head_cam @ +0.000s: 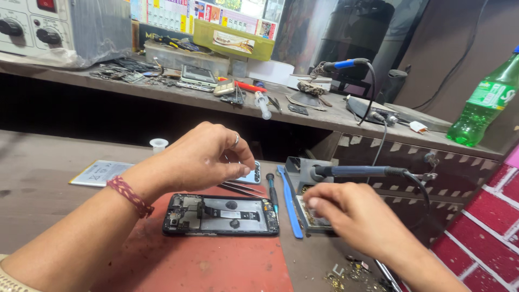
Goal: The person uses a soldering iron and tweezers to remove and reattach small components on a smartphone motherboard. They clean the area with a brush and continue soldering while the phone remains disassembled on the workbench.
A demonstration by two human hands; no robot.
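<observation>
An opened black phone (221, 215) with its back cover off lies on a red mat (211, 265), showing its board and a flex cable. My left hand (208, 157) hovers just above the phone's top edge, its fingers pinched together near a pair of tweezers (243, 189) and a small blue part (253, 176). My right hand (351, 216) rests on a soldering iron stand (303, 173), fingertips on its sponge tray. A soldering iron (357, 171) with a blue grip lies in the stand, behind that hand.
A blue pry tool (289, 203) and a small screwdriver (272, 194) lie beside the phone. A flat battery (100, 172) and a white cap (158, 144) sit at left. The raised shelf (178, 97) holds phones, tools and a second iron (346, 64). A green bottle (484, 103) stands at right.
</observation>
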